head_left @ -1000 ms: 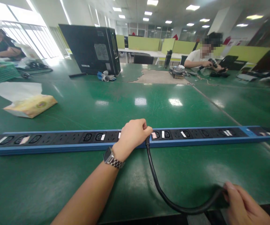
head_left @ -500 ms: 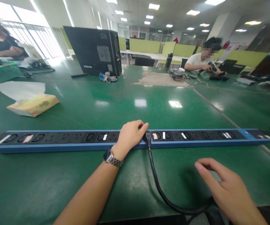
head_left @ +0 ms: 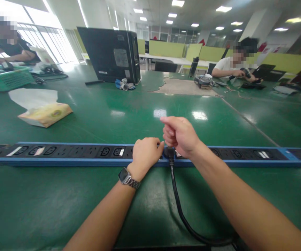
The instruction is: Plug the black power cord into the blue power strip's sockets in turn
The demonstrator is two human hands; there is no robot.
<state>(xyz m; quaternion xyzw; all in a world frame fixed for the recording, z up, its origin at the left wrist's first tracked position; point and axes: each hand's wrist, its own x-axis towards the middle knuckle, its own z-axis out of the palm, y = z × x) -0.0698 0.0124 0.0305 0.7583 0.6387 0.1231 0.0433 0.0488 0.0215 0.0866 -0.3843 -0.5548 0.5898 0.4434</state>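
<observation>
A long blue-edged power strip [head_left: 79, 162] with a row of black sockets lies across the table in front of me. My left hand [head_left: 146, 151], wearing a watch [head_left: 125, 176] at its wrist, is closed over the middle of the strip; its fingertips are hidden behind the far edge. Just right of it, a black plug [head_left: 170, 156] sits at the strip, partly hidden by my right hand. From the plug a thick black cable [head_left: 178, 204] curves down toward the table's near edge. My right hand [head_left: 180, 136] makes a fist above the plug, thumb uppermost, with nothing visible inside.
A tissue pack [head_left: 47, 115] lies at the left beyond the strip. Farther back stand a black computer case [head_left: 111, 55], gloves [head_left: 124, 84] and a green basket [head_left: 6, 79]. One person sits far left; another [head_left: 234, 64] handles a tool at the back right.
My right hand has moved from the lower right up and left to above the plug, and its fingers have closed into a fist. My left hand stays on the strip. The view has shifted slightly.
</observation>
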